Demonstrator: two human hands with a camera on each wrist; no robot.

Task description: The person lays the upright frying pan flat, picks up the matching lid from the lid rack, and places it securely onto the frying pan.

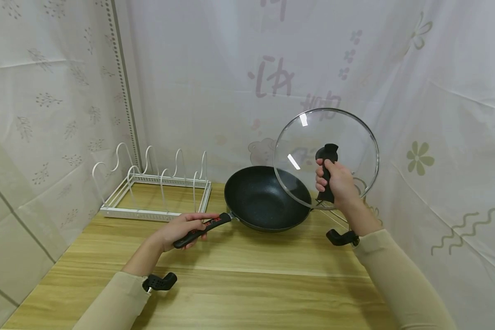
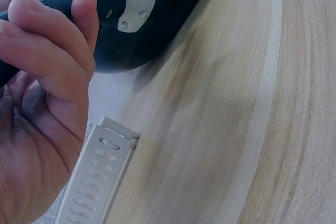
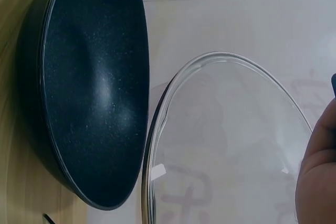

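A dark wok [image 1: 268,201] sits at the back of the wooden table, its inside bare. My left hand [image 1: 185,229] grips its black handle [image 1: 204,230], and in the left wrist view the fingers [image 2: 52,40] curl round that handle beside a riveted metal bracket [image 2: 137,11]. Held up and tilted, the clear glass lid [image 1: 297,156] hangs over the wok's right side. My right hand [image 1: 340,181] holds the lid by its black upright knob [image 1: 327,183]. The right wrist view shows the lid's metal rim [image 3: 220,55] beside the wok [image 3: 100,93]; only part of the right hand [image 3: 320,177] appears there.
A white rack [image 1: 156,213] with several curved dividers stands on the table [image 1: 247,284] left of the wok. Behind the right forearm, a wire stand [image 1: 334,215] is partly hidden. Printed cloth [image 1: 214,91] hangs along the back and sides.
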